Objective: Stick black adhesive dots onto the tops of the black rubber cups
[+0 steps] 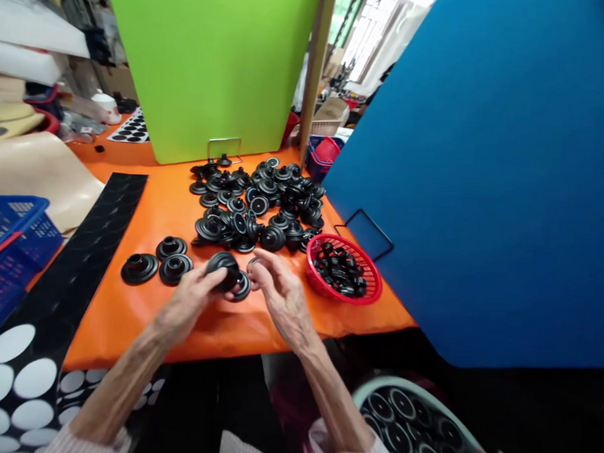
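My left hand grips a black rubber grommet, its axis tilted toward my right hand — that hand is open, curled just beside it — while a second flanged grommet lies directly below, between both hands.

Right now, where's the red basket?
In the head view, the red basket sits on the orange tabletop, right of the right hand and beside the heap of black parts.
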The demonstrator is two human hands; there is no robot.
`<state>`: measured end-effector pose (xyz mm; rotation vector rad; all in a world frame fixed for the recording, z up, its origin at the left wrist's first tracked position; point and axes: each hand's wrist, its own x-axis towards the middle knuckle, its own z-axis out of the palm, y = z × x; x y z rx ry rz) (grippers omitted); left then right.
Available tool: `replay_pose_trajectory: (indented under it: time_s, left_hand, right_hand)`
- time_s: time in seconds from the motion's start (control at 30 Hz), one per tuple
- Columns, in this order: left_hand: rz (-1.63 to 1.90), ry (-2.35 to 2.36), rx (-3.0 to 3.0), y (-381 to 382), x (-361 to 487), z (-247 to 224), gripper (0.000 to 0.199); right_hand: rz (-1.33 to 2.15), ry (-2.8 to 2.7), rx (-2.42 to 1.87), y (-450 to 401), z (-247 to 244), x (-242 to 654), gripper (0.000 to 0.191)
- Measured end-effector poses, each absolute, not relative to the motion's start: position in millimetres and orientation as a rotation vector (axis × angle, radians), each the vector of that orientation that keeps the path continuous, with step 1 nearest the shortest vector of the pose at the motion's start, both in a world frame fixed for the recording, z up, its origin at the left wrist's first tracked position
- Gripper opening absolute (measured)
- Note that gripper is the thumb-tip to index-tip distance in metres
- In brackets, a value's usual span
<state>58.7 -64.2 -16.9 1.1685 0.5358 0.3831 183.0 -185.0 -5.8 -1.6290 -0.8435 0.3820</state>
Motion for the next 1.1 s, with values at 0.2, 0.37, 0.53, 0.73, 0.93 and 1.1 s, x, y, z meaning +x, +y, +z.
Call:
replay_pose_trajectory:
  time_s: [0.2, 0.37, 0.53, 0.73, 0.93, 1.1]
  left_hand:
    - [0.329, 0.742, 0.834, -61, 8, -39, 0.029]
    - [0.349, 0.735, 0.751, -69, -1, -47, 0.028]
    - [0.370, 0.655, 0.758, -70, 1, -52, 0.027]
    - [0.389, 0.630, 0.750, -71, 0, -57, 0.032]
    - [0.416, 0.614, 0.702, -72, -3, -58, 0.034]
    - [0.431, 0.614, 0.690, -72, -3, -57, 0.031]
  right_hand:
    - [-0.364, -1.064, -2.715, -240, -7, 280, 0.031]
    - [-0.327, -1.099, -2.915, -244, -26, 313, 0.027]
    - [-0.235, -1.117, -3.064, -238, -22, 309, 0.034]
    - [-0.089, -1.280, -3.114, -242, -31, 326, 0.039]
    - [-0.088, -1.250, -2.965, -248, -42, 336, 0.048]
    - [-0.220, -1.158, -2.812, -250, -17, 329, 0.041]
